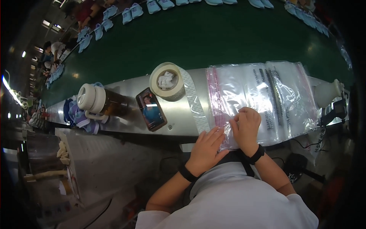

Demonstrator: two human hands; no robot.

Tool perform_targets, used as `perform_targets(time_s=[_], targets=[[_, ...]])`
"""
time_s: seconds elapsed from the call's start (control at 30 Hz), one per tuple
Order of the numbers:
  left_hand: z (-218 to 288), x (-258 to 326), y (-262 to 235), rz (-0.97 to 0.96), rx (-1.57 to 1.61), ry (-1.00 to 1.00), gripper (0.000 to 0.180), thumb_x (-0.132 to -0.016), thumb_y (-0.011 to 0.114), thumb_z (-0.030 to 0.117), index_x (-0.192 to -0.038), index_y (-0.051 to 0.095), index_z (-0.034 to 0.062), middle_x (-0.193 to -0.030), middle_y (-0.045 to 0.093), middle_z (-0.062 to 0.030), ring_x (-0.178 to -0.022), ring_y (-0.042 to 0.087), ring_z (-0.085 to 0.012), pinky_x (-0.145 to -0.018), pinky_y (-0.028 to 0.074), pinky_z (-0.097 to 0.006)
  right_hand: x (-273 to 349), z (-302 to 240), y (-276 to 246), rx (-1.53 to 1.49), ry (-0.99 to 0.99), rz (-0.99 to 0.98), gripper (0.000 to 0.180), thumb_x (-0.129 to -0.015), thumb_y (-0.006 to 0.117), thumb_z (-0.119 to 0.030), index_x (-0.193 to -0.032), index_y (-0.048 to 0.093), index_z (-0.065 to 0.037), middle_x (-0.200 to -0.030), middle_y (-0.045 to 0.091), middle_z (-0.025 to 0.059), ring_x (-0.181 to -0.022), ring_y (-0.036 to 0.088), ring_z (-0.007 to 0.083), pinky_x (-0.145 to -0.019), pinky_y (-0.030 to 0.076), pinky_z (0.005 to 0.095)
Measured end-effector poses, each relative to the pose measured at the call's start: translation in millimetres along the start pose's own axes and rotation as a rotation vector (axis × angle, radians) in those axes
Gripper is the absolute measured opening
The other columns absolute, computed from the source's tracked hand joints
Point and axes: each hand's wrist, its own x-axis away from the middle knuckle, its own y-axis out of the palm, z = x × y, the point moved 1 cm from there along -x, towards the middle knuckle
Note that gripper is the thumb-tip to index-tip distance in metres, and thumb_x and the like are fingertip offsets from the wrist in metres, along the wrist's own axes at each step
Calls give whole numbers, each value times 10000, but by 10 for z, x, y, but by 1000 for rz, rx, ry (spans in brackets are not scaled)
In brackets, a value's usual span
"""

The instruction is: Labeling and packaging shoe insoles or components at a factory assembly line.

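Our left fingers (210, 136) extended, unclenched, on plastic bags (242, 89), our right fingers (251, 112) curled there, grip unclear, phone (151, 110) left of both.

Phone (151, 110) near white-lidded bottle (110, 102); blue shoes (153, 6) along green belt (209, 38)

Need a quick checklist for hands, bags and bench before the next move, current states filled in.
1. Left hand at the left edge of the clear plastic bags: ok.
2. Right hand over the bags: ok.
3. Pink strip on the bags, sealed or open: cannot tell.
4. Label roll fully wound: not ok, a length trails toward the left hand.
5. Phone apart from the bags: ok.
6. Bottle lidded: ok.
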Motion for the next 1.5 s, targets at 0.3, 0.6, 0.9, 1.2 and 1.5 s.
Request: perform_targets(time_s=[0.3, 0.6, 0.9, 1.2, 1.5], targets=[[-66, 36, 45, 13, 37, -6, 476, -830, 616, 275, -1223, 525, 23, -1341, 465, -111, -1267, 401, -292, -1019, 315, -478, -44, -18, 14, -33, 44, 6, 246, -675, 721, -136, -813, 529, -68, -981, 509, 87, -963, 455, 291, -872, 312, 429], [-20, 25, 37, 26, 24, -32, 439, -838, 611, 274, -1198, 548, 30, -1348, 466, -88, -1269, 402, -277, -1026, 314, -473, -1, 81, 111, 72, 11, 23, 183, -704, 679, -101, -800, 533, -43, -975, 517, 95, -971, 462, 288, -896, 303, 442], [-7, -442, -367, -9, 943, -203, 327, -941, 487, 217, -1183, 543, 5, -1189, 574, -143, -1103, 545, -219, -939, 420, -355, -11, 232, -179, -395, 287, -39, 92, -790, 589, 2, -786, 497, -8, -800, 508, 121, -614, 517, 247, -557, 426, 329], [-398, -1151, 504, -220, 2195, -423, 260, -967, 396, 226, -1111, 492, 33, -1060, 592, -155, -1041, 582, -272, -855, 496, -393, 50, 593, -388, -909, 639, -105, 74, -881, 518, -44, -816, 531, -12, -709, 525, 15, -599, 488, 107, -541, 397, 250], [-206, -1568, 570, -243, 1099, -516, 238, -903, 363, 113, -1035, 496, -35, -805, 546, -130, -682, 651, -262, -532, 535, -314, -129, 586, -715, -960, 290, -228, 49, -873, 500, -27, -919, 518, -24, -1071, 509, 59, -974, 496, 133, -842, 390, 250]])
